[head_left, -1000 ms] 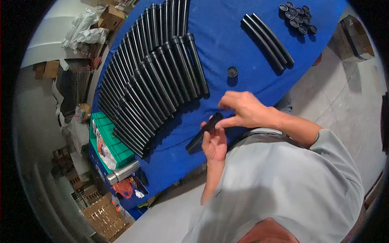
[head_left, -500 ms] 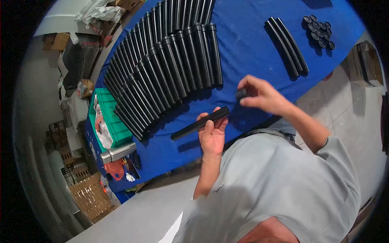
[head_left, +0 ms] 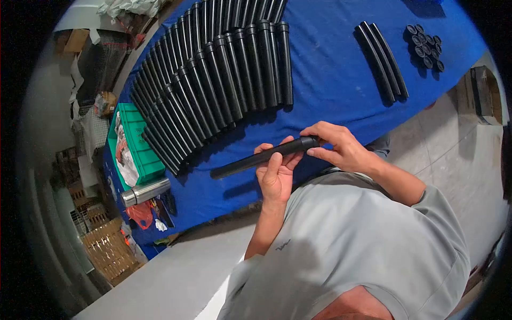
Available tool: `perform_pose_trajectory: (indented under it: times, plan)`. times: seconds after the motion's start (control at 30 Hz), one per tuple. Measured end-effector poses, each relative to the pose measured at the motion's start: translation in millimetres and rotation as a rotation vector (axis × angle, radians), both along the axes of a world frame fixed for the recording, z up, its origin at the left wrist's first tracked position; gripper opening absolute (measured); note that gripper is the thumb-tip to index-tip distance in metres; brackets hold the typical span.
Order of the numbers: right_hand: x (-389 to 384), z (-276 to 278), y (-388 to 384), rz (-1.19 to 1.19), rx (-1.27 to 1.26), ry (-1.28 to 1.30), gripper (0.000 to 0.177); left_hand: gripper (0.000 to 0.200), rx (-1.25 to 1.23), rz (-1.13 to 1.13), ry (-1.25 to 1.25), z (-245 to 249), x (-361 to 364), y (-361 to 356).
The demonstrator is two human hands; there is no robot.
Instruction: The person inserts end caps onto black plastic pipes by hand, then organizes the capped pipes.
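Across the palm and fingers of my left hand [head_left: 277,173] lies a black tube [head_left: 242,166], its far end pointing left above the blue cloth. My right hand [head_left: 341,147] pinches a black cap [head_left: 308,142] at the tube's right end, and the cap touches the tube. Many capped black tubes [head_left: 229,80] lie in overlapping rows at the upper left of the cloth. Three tubes without visible caps [head_left: 381,61] lie at the upper right. Beside them is a cluster of several loose black caps [head_left: 425,47].
A green crate [head_left: 140,144] with crumpled material stands at the table's left edge. In front of it lie a steel flask [head_left: 145,192] and a red plastic bag [head_left: 140,215]. The blue-covered table [head_left: 330,69] has its near edge close to my body.
My right hand has moved left and down, bringing the cap from above the cloth onto the tube's right end. The tube in my left hand has shifted slightly.
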State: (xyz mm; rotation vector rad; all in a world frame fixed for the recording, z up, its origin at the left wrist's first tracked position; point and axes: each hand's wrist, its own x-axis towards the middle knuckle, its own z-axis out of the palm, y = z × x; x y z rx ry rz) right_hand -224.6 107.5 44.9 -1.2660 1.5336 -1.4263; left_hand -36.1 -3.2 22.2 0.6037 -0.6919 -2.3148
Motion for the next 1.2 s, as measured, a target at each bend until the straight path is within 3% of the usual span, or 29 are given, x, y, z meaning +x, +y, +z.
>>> perform_pose_trajectory:
  times: [0.3,0.47,0.73,1.0,1.07,1.17,1.2]
  plan:
    - [-1,8,1,0.032,0.029,0.055,0.034,0.028,-0.074,0.014,-0.045,5,-2,3]
    - [6,1,4,0.003,0.068,-0.027,0.035,0.028,0.010,0.058,-0.064,5,-6,10]
    - [4,-1,0,0.003,0.053,0.063,0.035,0.026,0.053,0.068,-0.092,5,-11,11]
    - [-6,3,-11,0.037,0.141,0.058,0.040,0.031,0.112,0.035,-0.051,-8,-13,-1]
    - [-6,6,-17,0.023,0.126,0.048,0.038,0.033,0.027,0.018,-0.054,-19,-12,-4]
    - [-3,-16,-21,0.055,0.297,-0.473,0.032,0.034,-0.011,-0.032,-0.006,-13,-14,-16]
    - [-3,-15,-22,0.034,0.285,-0.488,0.027,0.034,-0.010,-0.044,0.015,-10,-11,-23]
